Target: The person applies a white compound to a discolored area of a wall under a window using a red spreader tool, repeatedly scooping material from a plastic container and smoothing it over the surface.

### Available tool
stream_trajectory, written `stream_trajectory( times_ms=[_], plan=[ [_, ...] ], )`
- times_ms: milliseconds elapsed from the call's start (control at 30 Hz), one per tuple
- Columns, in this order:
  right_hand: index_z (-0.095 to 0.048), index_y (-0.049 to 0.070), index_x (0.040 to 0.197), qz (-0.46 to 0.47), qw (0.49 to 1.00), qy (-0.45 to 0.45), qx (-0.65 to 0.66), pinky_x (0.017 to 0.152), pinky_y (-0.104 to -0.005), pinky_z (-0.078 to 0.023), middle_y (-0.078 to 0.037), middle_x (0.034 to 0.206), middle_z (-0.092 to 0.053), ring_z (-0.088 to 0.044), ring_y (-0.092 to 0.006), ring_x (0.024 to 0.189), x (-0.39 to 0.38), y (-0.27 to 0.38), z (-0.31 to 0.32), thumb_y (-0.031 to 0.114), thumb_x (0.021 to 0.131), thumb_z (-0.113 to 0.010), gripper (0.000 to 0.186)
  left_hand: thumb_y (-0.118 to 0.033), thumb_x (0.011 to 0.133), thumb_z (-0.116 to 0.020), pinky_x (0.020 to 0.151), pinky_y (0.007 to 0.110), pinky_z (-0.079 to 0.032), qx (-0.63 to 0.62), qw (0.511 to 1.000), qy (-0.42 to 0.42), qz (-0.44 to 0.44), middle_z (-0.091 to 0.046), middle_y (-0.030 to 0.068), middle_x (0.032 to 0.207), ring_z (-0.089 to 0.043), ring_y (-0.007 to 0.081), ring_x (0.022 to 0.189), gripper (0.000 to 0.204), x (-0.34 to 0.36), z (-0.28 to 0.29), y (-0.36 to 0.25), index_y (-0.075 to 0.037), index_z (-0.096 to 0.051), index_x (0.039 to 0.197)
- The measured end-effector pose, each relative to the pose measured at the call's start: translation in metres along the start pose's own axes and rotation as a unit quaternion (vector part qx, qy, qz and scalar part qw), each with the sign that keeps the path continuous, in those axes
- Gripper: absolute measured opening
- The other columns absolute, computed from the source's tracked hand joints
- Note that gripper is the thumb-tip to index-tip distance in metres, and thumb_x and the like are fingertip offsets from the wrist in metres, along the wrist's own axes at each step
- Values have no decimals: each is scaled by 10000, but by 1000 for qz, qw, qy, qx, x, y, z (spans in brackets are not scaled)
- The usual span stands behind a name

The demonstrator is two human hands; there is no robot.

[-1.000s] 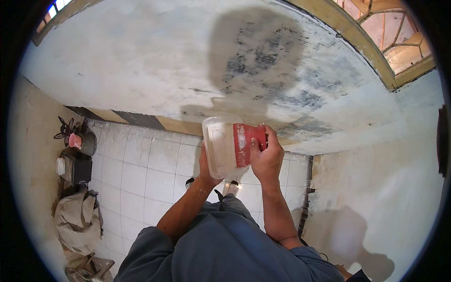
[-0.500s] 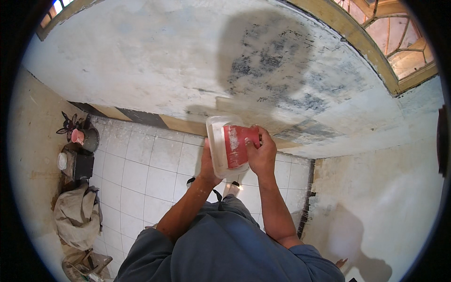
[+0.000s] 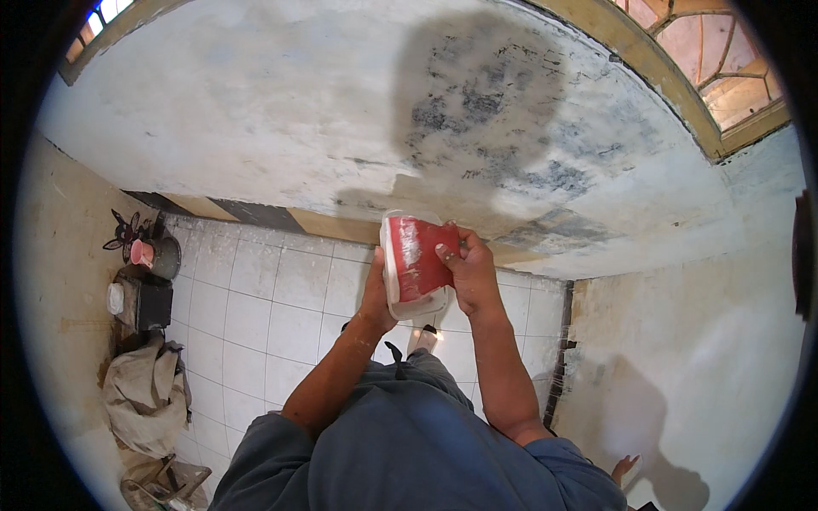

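Note:
In front of my body, my left hand holds a clear plastic tub from its left side, the fingers partly hidden behind it. My right hand grips a red plastic putty spreader by its right end, thumb on top. White putty is smeared across the spreader's face. The spreader lies over the tub and covers most of its inside, so the contents barely show. Beyond both hands rises the white wall with dark, patchy marks.
A window frame tops the wall at right. Along the left wall are a pot with a pink cup, a black box, crumpled cloth and a stool-like object. White tiles cover the floor. Part of another person shows lower right.
The red spreader has shifted left across the tub and now covers its left part, where pale putty showed before. My right hand has moved slightly left with it.

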State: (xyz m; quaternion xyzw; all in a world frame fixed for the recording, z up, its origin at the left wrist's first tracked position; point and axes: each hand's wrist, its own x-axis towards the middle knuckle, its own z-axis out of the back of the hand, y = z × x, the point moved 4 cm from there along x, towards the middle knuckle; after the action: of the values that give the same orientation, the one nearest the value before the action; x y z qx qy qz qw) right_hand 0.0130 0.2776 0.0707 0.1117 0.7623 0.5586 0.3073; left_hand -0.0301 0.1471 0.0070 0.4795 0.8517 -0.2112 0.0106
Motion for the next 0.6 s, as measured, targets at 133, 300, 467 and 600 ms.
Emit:
stream_trajectory(
  times_ms=[133,300,467,600],
  plan=[
    [-481,7,1307,-16,992,3,127,914,-341,-536,-123,1177,-623,-628,-191,1041,2,-3,15,50,887,-700,475,-635,990,-296,1006,461,-497,7,999,-10,-42,-532,126,1383,-562,282,1235,719,-1,-6,-5,-101,-388,1462],
    [-494,50,1290,-31,963,28,265,894,-364,-556,-75,1199,-600,-629,-204,1066,4,1,29,119,913,-674,423,-586,998,-331,990,483,-497,-75,995,2,-59,-534,111,1371,-572,290,1211,640,-4,9,-13,-133,-422,1441],
    [-530,63,1249,-43,946,11,320,882,-368,-563,-61,1179,-618,-635,-215,1056,15,-15,50,106,906,-659,369,-591,988,-356,985,512,-497,-72,993,12,-92,-558,84,1344,-584,290,1195,625,-7,17,-24,-164,-430,1438],
    [-525,45,1230,-8,921,45,387,890,-389,-573,-96,1163,-624,-645,-237,1051,48,-40,63,47,893,-636,355,-582,986,-378,992,519,-494,-94,992,-17,-87,-557,79,1350,-581,296,1200,611,-15,34,-30,-176,-427,1441]
  ],
)
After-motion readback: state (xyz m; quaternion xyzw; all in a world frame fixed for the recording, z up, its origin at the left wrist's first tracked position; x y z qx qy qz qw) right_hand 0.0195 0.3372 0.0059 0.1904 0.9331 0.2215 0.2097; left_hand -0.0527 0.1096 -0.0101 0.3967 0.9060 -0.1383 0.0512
